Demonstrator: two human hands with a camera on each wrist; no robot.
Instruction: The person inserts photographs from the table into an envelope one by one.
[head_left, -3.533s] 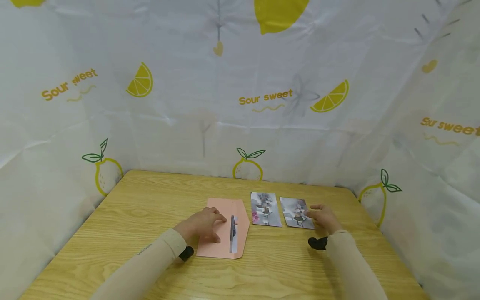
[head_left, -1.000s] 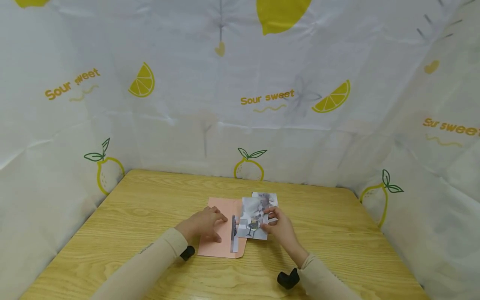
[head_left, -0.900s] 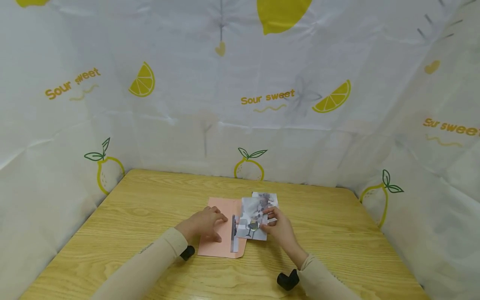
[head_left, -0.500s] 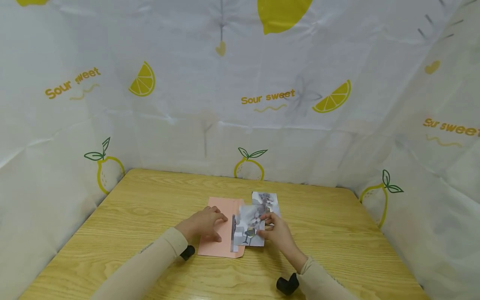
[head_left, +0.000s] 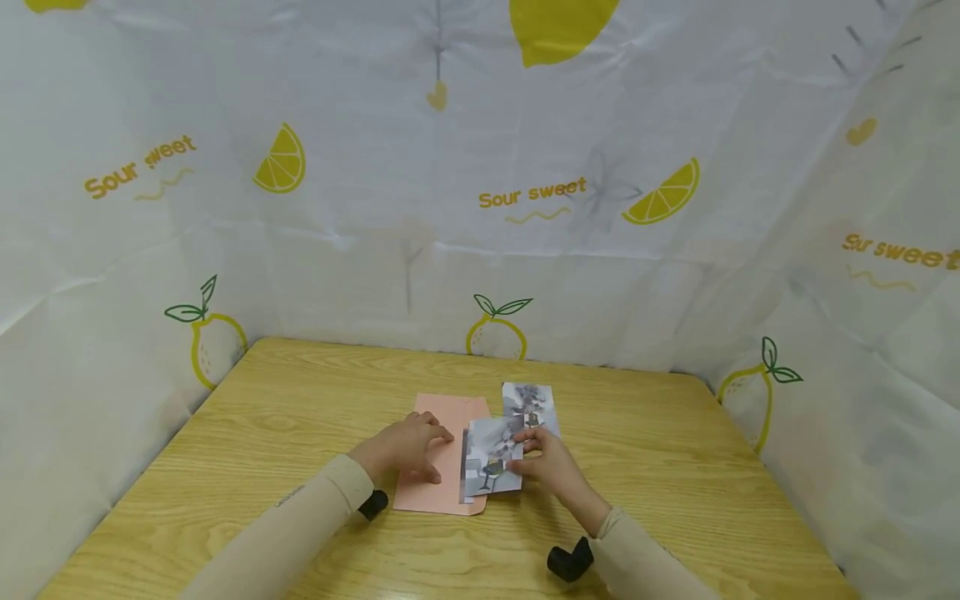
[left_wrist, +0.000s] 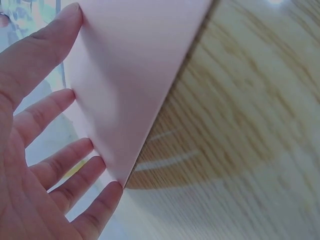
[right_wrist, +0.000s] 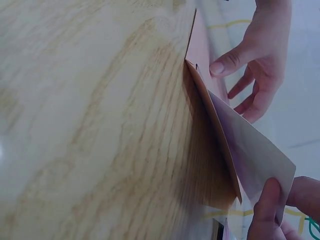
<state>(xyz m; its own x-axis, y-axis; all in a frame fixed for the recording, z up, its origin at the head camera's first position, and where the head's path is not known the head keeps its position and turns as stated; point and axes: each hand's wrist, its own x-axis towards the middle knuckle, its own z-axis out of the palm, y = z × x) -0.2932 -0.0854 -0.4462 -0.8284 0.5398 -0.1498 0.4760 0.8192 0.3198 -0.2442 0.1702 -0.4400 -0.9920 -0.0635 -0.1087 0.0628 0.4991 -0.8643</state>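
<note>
A pink envelope (head_left: 453, 407) lies on the table with its flap to the right. My left hand (head_left: 405, 446) rests on it, fingers spread and fingertips pressing the paper, as the left wrist view also shows. Between thumb and fingers, my right hand (head_left: 555, 467) pinches the right edge of a printed picture card (head_left: 491, 450). In the right wrist view that card (right_wrist: 260, 145) tilts, its far edge down at the envelope's opening above the raised flap (right_wrist: 215, 120). The dark edge of another card (head_left: 463, 479) shows at the opening. A second picture card (head_left: 527, 398) lies behind, partly covered.
The wood-grain table (head_left: 315, 392) carries these things. A white curtain (head_left: 375, 208) with lemon prints surrounds its back and sides. Black wrist devices (head_left: 570, 560) sit under both forearms.
My right hand has taken the right-hand card from the table and carried it left over the envelope's opening, then lower and nearer. My left hand has stayed in place.
</note>
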